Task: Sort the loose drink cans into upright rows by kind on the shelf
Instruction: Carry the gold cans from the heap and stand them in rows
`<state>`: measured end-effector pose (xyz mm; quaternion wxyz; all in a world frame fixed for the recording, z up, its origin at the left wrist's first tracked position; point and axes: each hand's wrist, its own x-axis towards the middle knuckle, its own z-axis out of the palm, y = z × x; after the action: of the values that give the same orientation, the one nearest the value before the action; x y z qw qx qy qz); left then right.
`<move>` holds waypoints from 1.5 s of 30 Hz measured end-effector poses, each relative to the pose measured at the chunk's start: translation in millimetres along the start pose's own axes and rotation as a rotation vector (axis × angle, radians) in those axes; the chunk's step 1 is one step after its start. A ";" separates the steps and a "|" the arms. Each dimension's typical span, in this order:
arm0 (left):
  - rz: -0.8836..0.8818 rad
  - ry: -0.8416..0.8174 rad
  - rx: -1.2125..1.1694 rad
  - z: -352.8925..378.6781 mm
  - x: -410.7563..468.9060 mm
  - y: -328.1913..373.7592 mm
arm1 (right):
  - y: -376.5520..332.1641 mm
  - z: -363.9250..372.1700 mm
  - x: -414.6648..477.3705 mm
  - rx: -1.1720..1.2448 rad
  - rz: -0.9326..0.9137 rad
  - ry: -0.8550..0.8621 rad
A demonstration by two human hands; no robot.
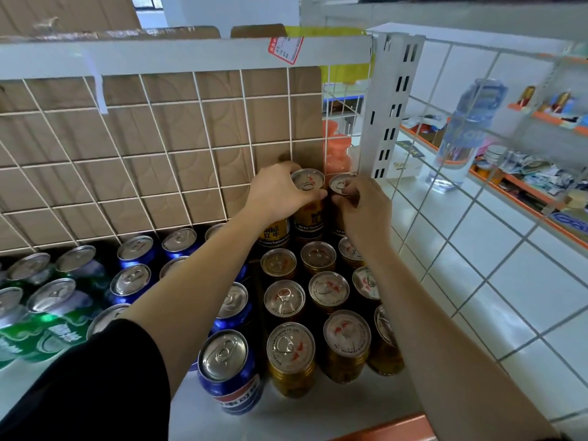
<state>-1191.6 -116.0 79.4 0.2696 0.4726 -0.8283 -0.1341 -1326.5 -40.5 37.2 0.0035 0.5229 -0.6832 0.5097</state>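
Upright gold cans (291, 361), silver pull-tab lids; label probably Red Bull.

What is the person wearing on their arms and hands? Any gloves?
No gloves. The left hand and right hand are both bare, with no rings or watch to be seen. A black sleeve covers the left arm down to about the elbow; the right arm shows no sleeve in this view.

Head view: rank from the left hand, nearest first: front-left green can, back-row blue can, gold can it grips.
1. Gold can: gripped by the left hand, back right.
2. Back-row blue can: lower left of the hand.
3. Front-left green can: far left, near the camera.
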 end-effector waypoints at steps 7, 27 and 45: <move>0.016 -0.042 0.024 -2.2 0.5 1.6 | -0.7 3.6 2.0 -0.010 0.055 0.067; 0.121 -0.057 0.256 13.1 -6.5 -5.3 | -8.9 -5.2 5.9 -0.102 0.128 -0.056; 0.130 -0.051 0.306 11.2 -9.9 1.3 | -8.8 -10.0 23.1 -0.371 0.057 -0.181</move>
<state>-1195.0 -107.3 67.7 0.1814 0.4501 -0.8743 -0.0005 -1335.9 -49.3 60.6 0.0240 0.5376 -0.7773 0.3258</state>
